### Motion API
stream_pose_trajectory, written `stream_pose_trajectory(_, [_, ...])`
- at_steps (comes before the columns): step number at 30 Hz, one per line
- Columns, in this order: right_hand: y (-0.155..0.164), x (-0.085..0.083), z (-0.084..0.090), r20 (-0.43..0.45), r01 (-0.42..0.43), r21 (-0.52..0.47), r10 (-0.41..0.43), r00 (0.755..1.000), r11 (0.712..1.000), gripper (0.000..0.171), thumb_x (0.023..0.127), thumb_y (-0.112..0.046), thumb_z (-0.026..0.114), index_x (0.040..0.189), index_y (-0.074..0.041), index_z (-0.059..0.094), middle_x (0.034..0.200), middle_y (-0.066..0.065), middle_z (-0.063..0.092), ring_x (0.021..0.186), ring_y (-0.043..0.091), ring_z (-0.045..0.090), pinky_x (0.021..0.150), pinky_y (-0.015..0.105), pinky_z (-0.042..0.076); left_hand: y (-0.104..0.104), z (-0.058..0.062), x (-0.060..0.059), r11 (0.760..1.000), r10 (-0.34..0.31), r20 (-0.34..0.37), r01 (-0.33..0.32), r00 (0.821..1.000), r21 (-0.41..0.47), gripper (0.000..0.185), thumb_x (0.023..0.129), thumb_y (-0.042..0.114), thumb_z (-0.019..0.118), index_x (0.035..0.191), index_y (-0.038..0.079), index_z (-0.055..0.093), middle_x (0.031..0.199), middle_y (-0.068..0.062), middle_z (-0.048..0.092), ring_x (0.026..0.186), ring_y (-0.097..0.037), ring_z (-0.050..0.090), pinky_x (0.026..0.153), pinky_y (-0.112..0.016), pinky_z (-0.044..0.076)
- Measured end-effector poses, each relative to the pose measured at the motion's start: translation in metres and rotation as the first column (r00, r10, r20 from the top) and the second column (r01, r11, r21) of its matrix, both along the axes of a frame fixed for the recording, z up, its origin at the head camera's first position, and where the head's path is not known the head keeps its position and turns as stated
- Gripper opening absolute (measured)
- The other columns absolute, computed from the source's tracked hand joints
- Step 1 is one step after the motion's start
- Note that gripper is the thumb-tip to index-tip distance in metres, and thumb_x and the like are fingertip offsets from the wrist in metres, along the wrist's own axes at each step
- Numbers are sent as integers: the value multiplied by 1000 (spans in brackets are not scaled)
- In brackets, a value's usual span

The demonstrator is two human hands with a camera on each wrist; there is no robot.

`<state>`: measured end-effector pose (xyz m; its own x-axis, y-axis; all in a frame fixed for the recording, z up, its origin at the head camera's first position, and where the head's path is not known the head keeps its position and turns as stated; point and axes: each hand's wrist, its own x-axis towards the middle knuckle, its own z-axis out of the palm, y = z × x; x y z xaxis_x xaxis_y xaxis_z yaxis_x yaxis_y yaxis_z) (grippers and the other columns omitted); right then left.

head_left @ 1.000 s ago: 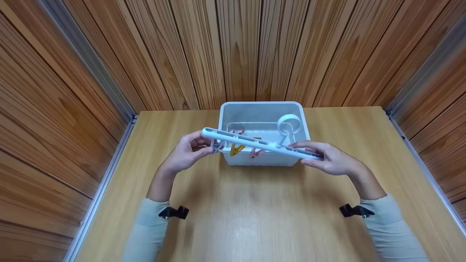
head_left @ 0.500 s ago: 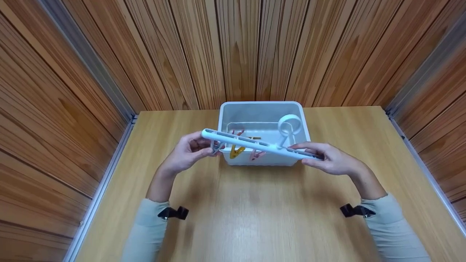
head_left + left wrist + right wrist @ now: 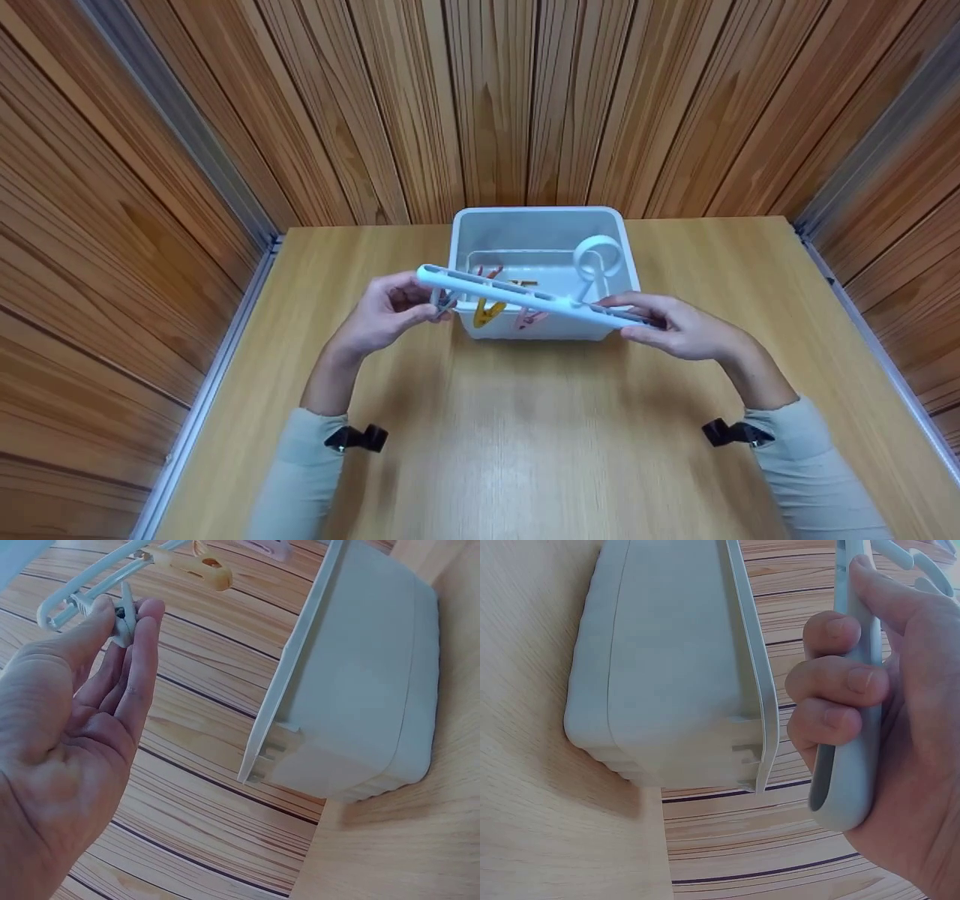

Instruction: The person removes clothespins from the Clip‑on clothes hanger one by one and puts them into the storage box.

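Currently: white slotted peg hanger (image 3: 525, 298), ring hook; right hand (image 3: 679, 330) grips one end, left hand (image 3: 382, 315) pinches grey peg (image 3: 122, 615). Wooden table (image 3: 525, 435), plank walls.

A white clip hanger (image 3: 536, 298) is showing pale against a white plastic bin (image 3: 541, 225); a yellow peg (image 3: 487, 310), a pink peg (image 3: 529, 318) and a grey peg (image 3: 122, 615) are hanging beneath the hanger. Light, fine-grained wood is covering the table (image 3: 525, 450) below the bin, darker striped brown planks are lining the walls (image 3: 487, 97) behind it, and pale green sleeves (image 3: 300, 465) are appearing nearest the viewer.
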<state>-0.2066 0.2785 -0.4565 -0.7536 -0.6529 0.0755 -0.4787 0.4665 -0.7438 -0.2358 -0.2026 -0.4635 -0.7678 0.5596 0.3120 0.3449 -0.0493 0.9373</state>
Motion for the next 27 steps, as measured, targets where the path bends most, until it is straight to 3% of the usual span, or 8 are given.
stream_pose_trajectory(2, [1, 0, 0, 7, 0, 0, 0, 1000, 1000, 43, 113, -6, 62, 155, -5, 61, 93, -3, 57, 77, 2, 50, 66, 25, 42, 1, 0, 0, 1000, 23, -13, -23, 1000, -8, 36, 104, 0, 76, 131, -21, 64, 112, 6, 82, 100, -9, 83, 92, -30, 69])
stream_pose_trajectory(9, [8, 2, 4, 48, 16, 10, -17, 999, 1000, 43, 114, -8, 60, 157, -4, 61, 116, 6, 68, 98, 6, 62, 81, 25, 49, 1, 6, 4, 977, 155, -60, -162, 986, -139, 21, 102, -3, 78, 120, -12, 74, 113, -27, 80, 93, -11, 79, 84, -22, 65])
stream_pose_trajectory(15, [12, 4, 9, 45, 48, 43, -50, 998, 998, 44, 115, -10, 60, 158, -4, 60, 120, 11, 67, 101, 7, 60, 82, 26, 47, 5, 13, 8, 932, 258, -151, -287, 954, -222, 18, 102, 2, 81, 119, -2, 80, 112, -23, 83, 88, -13, 73, 78, -19, 60])
stream_pose_trajectory(22, [12, 3, 9, 50, 47, 34, -48, 998, 998, 43, 114, -10, 60, 157, -3, 60, 115, 3, 66, 97, 8, 59, 80, 27, 47, 12, 11, 13, 904, 345, -258, -393, 902, -166, 18, 100, -1, 82, 118, -1, 80, 112, -19, 84, 96, -23, 79, 89, -22, 64])
stream_pose_trajectory(25, [11, 3, 5, 51, 42, 4, -43, 998, 999, 42, 114, -8, 60, 156, -4, 61, 111, 0, 64, 95, 8, 59, 77, 27, 46, 15, 9, 14, 911, 357, -287, -399, 889, -102, 18, 99, -3, 82, 116, -3, 79, 112, -21, 84, 97, -20, 80, 89, -21, 65])
stream_pose_trajectory(27, [9, 4, 2, 48, 37, -24, -36, 998, 999, 42, 113, -7, 61, 155, -5, 61, 108, -2, 64, 93, 7, 59, 75, 26, 46, 18, 9, 15, 920, 356, -287, -388, 889, -62, 18, 98, -5, 82, 116, -6, 79, 111, -23, 83, 96, -14, 80, 88, -21, 65])
